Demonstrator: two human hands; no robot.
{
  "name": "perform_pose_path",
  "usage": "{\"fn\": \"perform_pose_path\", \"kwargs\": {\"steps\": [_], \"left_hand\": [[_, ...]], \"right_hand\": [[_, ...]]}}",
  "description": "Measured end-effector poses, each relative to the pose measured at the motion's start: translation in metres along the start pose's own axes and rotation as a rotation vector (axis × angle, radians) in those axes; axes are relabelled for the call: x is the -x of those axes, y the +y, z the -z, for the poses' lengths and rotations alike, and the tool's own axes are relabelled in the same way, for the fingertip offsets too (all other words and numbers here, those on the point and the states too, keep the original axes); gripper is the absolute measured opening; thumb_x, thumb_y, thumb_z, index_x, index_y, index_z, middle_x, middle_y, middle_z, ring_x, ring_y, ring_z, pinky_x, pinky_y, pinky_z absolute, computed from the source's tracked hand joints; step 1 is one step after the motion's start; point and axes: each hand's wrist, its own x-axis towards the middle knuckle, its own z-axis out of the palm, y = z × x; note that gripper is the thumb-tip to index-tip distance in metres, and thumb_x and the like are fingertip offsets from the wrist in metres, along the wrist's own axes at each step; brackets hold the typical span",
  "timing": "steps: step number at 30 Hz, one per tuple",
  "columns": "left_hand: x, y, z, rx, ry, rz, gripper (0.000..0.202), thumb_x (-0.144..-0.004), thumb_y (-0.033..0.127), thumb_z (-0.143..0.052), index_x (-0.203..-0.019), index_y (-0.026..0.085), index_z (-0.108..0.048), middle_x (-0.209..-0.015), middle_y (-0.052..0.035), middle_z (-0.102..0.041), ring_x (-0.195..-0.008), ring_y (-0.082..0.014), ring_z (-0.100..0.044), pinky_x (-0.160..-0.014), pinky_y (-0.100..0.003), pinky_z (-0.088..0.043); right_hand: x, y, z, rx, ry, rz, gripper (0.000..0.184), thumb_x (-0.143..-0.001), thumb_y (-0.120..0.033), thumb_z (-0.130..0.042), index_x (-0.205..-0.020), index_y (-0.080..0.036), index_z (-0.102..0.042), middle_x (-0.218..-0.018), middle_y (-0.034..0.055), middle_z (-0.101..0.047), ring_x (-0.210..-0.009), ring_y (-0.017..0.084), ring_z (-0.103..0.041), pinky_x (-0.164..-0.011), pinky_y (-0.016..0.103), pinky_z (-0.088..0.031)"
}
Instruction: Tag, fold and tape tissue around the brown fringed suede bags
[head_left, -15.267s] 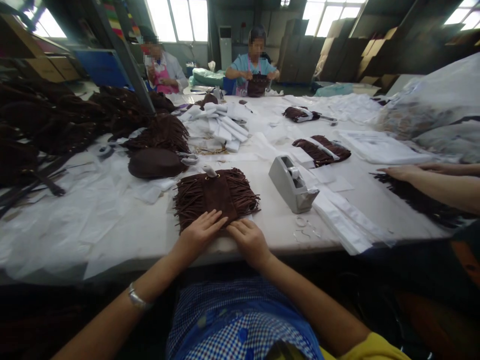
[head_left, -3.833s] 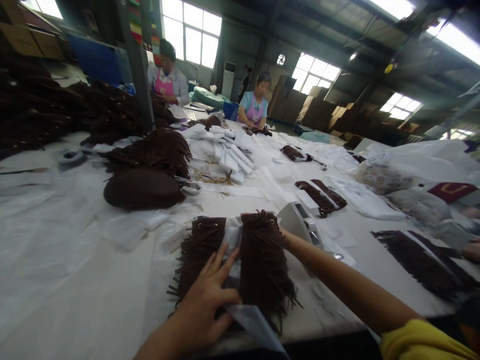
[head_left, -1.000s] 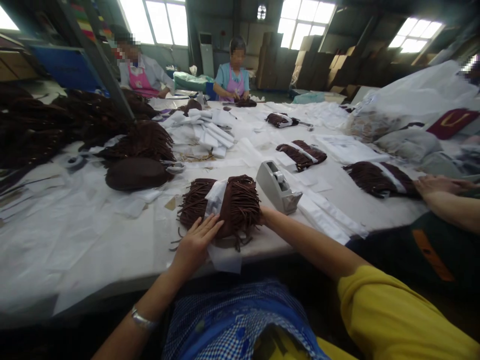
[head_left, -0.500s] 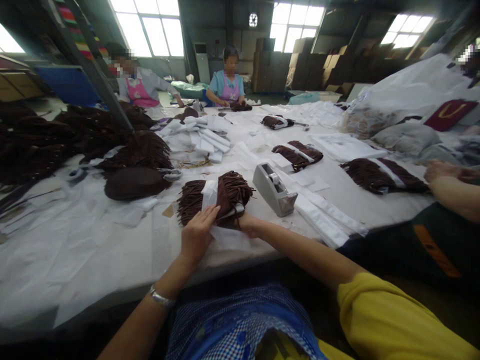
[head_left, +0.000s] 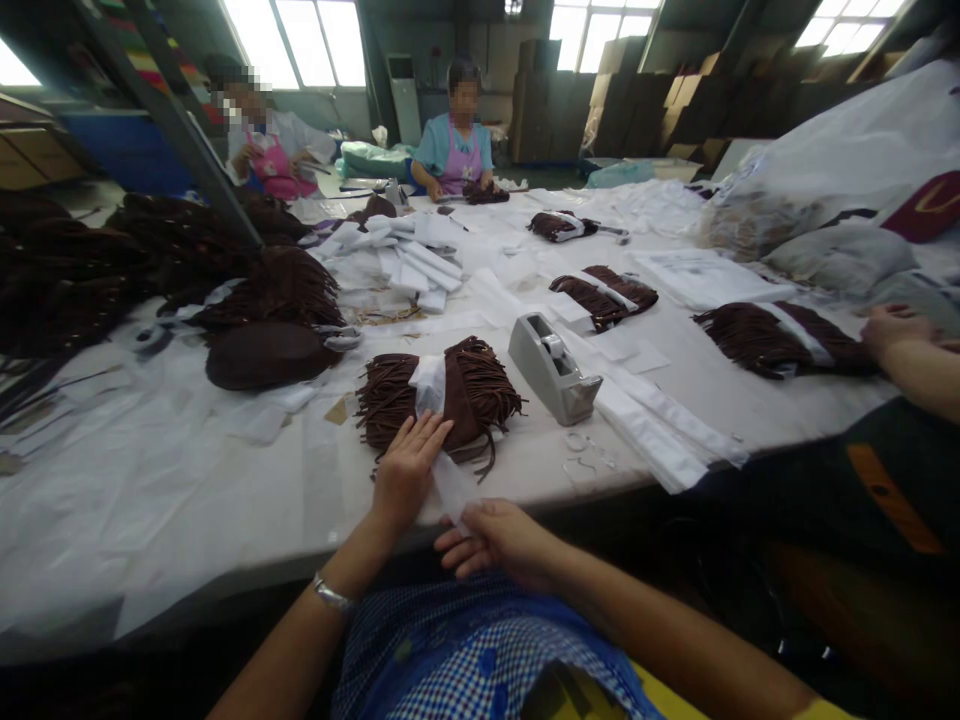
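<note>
A dark brown fringed bag [head_left: 480, 385] lies in front of me near the table's edge. Across its middle runs a white paper strip [head_left: 454, 486], whose loose end hangs toward me. My left hand [head_left: 409, 465] rests with fingers stretched out on the strip and the bag's near side. Between thumb and fingers, my right hand [head_left: 499, 540] pinches the strip's loose end, just off the table edge. A grey tape dispenser [head_left: 553, 370] stands right of the bag, apart from both hands.
Several wrapped fringed bags [head_left: 784, 340] lie to the right and farther back. White strips [head_left: 660, 430] sit beside the dispenser, and a dark pile [head_left: 277, 290] is at left. A neighbour's hand [head_left: 900, 330] is at far right; two people work across the table [head_left: 247, 500].
My right hand has come out from beside the bag toward me, drawing the strip's end over the near edge. My left hand stays on the bag.
</note>
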Motion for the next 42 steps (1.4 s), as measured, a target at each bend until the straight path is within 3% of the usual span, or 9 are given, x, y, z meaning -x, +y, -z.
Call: {"fn": "perform_pose_path", "kwargs": {"steps": [3, 6, 11, 14, 17, 22, 34, 39, 42], "left_hand": [[0.002, 0.001, -0.001, 0.014, 0.009, -0.006, 0.063, -0.082, -0.002, -0.036, -0.141, 0.017, -0.05, -0.142, -0.0111, -0.056, -0.136, -0.0225, -0.048, -0.113, -0.048, -0.041], [0.004, 0.002, -0.002, 0.013, 0.003, -0.005, 0.062, -0.082, 0.0, -0.039, -0.14, 0.017, -0.05, -0.141, -0.0105, -0.058, -0.135, -0.023, -0.05, -0.113, -0.048, -0.042], [0.005, 0.003, -0.004, 0.052, -0.012, 0.01, 0.063, -0.08, 0.0, -0.04, -0.14, 0.016, -0.049, -0.142, -0.0112, -0.057, -0.135, -0.0231, -0.049, -0.114, -0.048, -0.041], [0.005, 0.003, -0.004, 0.057, -0.014, 0.029, 0.061, -0.081, 0.0, -0.04, -0.139, 0.015, -0.051, -0.141, -0.0121, -0.057, -0.135, -0.0234, -0.05, -0.113, -0.048, -0.041], [0.006, 0.003, -0.005, 0.059, -0.002, 0.036, 0.056, -0.084, 0.003, -0.04, -0.138, 0.015, -0.051, -0.139, -0.013, -0.058, -0.134, -0.0235, -0.051, -0.113, -0.047, -0.042], [0.006, 0.004, -0.004, 0.065, 0.009, 0.039, 0.05, -0.087, 0.005, -0.043, -0.135, 0.012, -0.052, -0.139, -0.0139, -0.059, -0.133, -0.0238, -0.052, -0.113, -0.045, -0.042], [0.004, 0.005, -0.003, 0.136, 0.049, 0.095, 0.053, -0.085, 0.007, -0.057, -0.138, 0.017, -0.05, -0.141, -0.0114, -0.057, -0.136, -0.0238, -0.048, -0.113, -0.04, -0.042], [0.003, 0.008, -0.001, 0.119, 0.073, 0.181, 0.076, -0.085, 0.019, -0.066, -0.152, 0.025, -0.031, -0.16, -0.0112, -0.031, -0.144, -0.0284, -0.036, -0.114, -0.043, -0.04], [0.003, 0.01, -0.001, 0.139, 0.058, 0.216, 0.081, -0.083, 0.014, -0.066, -0.153, 0.024, -0.027, -0.156, -0.0117, -0.039, -0.141, -0.0275, -0.041, -0.113, -0.042, -0.042]], "right_hand": [[0.012, 0.014, 0.004, 0.1, 0.053, -0.021, 0.033, -0.095, -0.042, -0.05, -0.101, -0.011, -0.061, -0.09, 0.0136, -0.073, -0.067, 0.017, -0.071, -0.059, 0.027, -0.056], [0.032, 0.012, 0.015, 0.545, 0.118, 0.013, 0.037, -0.093, -0.049, -0.051, -0.09, -0.015, -0.065, -0.082, 0.0109, -0.072, -0.066, 0.02, -0.069, -0.058, 0.029, -0.052], [0.058, -0.025, 0.024, 1.343, 0.561, 0.609, 0.028, -0.089, -0.047, -0.062, -0.099, -0.022, -0.069, -0.086, 0.0088, -0.072, -0.084, 0.025, -0.068, -0.079, 0.034, -0.049], [0.042, -0.044, 0.01, 1.426, 0.597, 0.93, 0.045, -0.087, -0.05, -0.066, -0.119, -0.02, -0.06, -0.108, 0.0121, -0.068, -0.102, 0.027, -0.062, -0.092, 0.037, -0.046], [0.009, -0.048, -0.008, 1.497, 0.573, 0.988, 0.053, -0.079, -0.056, -0.072, -0.114, -0.018, -0.059, -0.11, 0.013, -0.066, -0.104, 0.029, -0.059, -0.093, 0.042, -0.043], [-0.019, -0.041, -0.021, 1.441, 0.619, 0.995, 0.018, -0.087, -0.034, -0.066, -0.097, -0.021, -0.061, -0.097, 0.0072, -0.068, -0.094, 0.025, -0.059, -0.089, 0.04, -0.041], [-0.021, -0.038, -0.005, 1.175, 0.559, 0.941, 0.023, -0.088, -0.024, -0.067, -0.109, -0.021, -0.058, -0.09, 0.0019, -0.068, -0.079, 0.018, -0.064, -0.077, 0.03, -0.05], [0.0, -0.058, -0.005, 1.399, 0.612, 1.173, 0.012, -0.092, -0.019, -0.06, -0.102, -0.022, -0.066, -0.091, 0.0045, -0.069, -0.087, 0.021, -0.063, -0.085, 0.037, -0.049], [0.012, -0.071, -0.004, 1.472, 0.559, 1.327, 0.016, -0.093, -0.016, -0.057, -0.101, -0.023, -0.068, -0.099, 0.0061, -0.069, -0.097, 0.022, -0.063, -0.095, 0.042, -0.048]]}}
